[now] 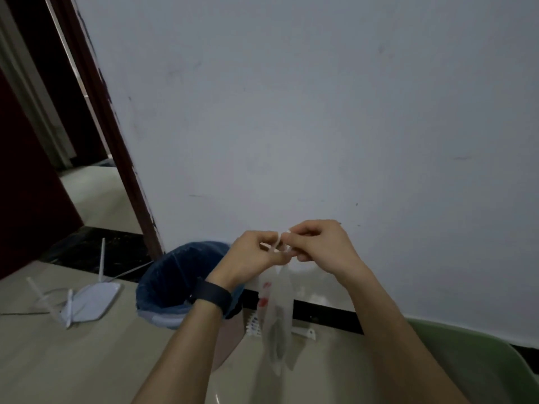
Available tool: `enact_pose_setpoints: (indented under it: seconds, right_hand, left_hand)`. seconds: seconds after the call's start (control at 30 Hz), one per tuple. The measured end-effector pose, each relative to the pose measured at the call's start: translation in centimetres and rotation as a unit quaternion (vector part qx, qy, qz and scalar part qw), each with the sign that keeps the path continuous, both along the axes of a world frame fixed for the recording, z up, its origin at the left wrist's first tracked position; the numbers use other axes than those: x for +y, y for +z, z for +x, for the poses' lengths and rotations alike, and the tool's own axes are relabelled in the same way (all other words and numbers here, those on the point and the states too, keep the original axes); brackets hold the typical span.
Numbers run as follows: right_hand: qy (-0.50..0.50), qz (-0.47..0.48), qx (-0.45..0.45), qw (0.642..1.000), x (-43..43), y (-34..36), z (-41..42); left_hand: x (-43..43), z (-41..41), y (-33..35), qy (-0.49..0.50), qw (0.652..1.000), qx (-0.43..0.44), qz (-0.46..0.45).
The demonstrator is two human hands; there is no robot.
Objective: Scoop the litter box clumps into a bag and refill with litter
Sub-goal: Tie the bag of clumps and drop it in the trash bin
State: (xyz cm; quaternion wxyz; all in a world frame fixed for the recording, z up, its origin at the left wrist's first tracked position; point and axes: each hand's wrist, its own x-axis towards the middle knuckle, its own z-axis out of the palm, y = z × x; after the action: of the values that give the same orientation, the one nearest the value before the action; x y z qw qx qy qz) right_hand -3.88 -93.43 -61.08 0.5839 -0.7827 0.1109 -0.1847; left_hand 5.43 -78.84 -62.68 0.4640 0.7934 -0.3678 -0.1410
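A thin translucent plastic bag [278,319] with red print hangs in front of the wall, dark clumps showing at its bottom. My left hand [253,258] and my right hand [318,243] meet above it, and both pinch the bag's twisted white handles between curled fingers. A white slotted litter scoop [255,326] lies on the floor behind the bag, by the wall's dark skirting. The green rim of the litter box [478,351] shows at the lower right; its inside is out of view.
A bin lined with a blue bag [175,284] stands on the floor left of my hands. A white router [90,301] with antennas and cables lies further left. A dark doorway [58,112] opens at the far left.
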Motion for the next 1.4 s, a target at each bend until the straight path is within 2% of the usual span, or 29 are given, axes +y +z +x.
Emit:
enact_pose_setpoints:
  seconds: [0.07,0.13,0.2,0.33,0.4,0.43,0.53,0.6,0.7,0.8,0.87,0.93,1.0,1.13,1.3,1.4]
  right_hand:
    - [-0.017,-0.044,0.014,0.999,0.1,-0.2,-0.1]
    - [-0.064,-0.100,0.012,0.993,0.0,-0.8,-0.3]
    - [-0.078,-0.106,-0.012,0.991,-0.3,-1.9,-0.5]
    - [0.083,-0.099,0.088,0.988,0.5,-5.5,-0.6]
    - [0.093,-0.145,0.091,0.981,1.8,-7.1,-0.5]
    - [0.066,-0.141,0.070,0.985,2.3,-7.6,-0.4]
    - [-0.065,-0.036,0.038,0.997,3.2,-8.5,0.2]
    - [-0.101,-0.040,0.046,0.993,3.3,-8.3,0.5]
    - [0.026,-0.070,0.081,0.994,3.9,-7.8,0.5]
    - [0.148,0.073,0.113,0.980,4.0,-7.5,0.1]
    - [0.159,0.137,0.111,0.971,3.5,-7.5,-0.1]
    - [0.148,0.161,0.109,0.970,2.7,-7.4,-0.4]
    - [0.172,0.149,0.110,0.968,2.0,-7.3,-0.7]
    - [0.193,0.014,0.128,0.973,2.5,-7.3,-1.5]
    - [0.132,0.056,0.132,0.981,2.6,-8.0,-0.9]
    - [0.113,0.067,0.142,0.981,2.0,-8.9,-0.6]
  left_hand:
    - [0.1,-0.1,-1.6,0.023,0.999,-0.042,0.010]
    - [0.2,-0.1,-2.8,0.062,0.996,-0.049,-0.026]
    - [0.2,0.0,-2.9,0.074,0.995,-0.050,-0.050]
    - [0.2,-0.2,-1.6,0.091,0.993,-0.020,-0.078]
    - [0.3,-0.2,-1.3,0.099,0.991,-0.012,-0.088]
    - [0.4,-0.2,-1.3,0.106,0.990,-0.010,-0.088]
    - [0.5,-0.2,-1.3,0.139,0.985,-0.006,-0.106]
    - [0.6,-0.3,-0.7,0.138,0.983,0.008,-0.119]
    - [0.5,-0.7,0.2,0.068,0.993,0.049,-0.089]
    - [0.3,-0.6,-0.4,0.037,0.998,0.038,-0.035]
    - [0.4,-0.2,-0.9,0.037,0.998,0.037,-0.029]
    - [0.7,0.2,-1.0,0.039,0.997,0.052,-0.050]
    - [1.0,0.2,-0.8,0.031,0.997,0.057,-0.053]
    - [0.9,0.2,-1.0,-0.003,0.997,0.072,0.004]
    - [0.9,0.3,-2.0,-0.029,0.993,0.106,0.042]
    - [1.0,0.6,-2.8,-0.034,0.989,0.144,0.026]
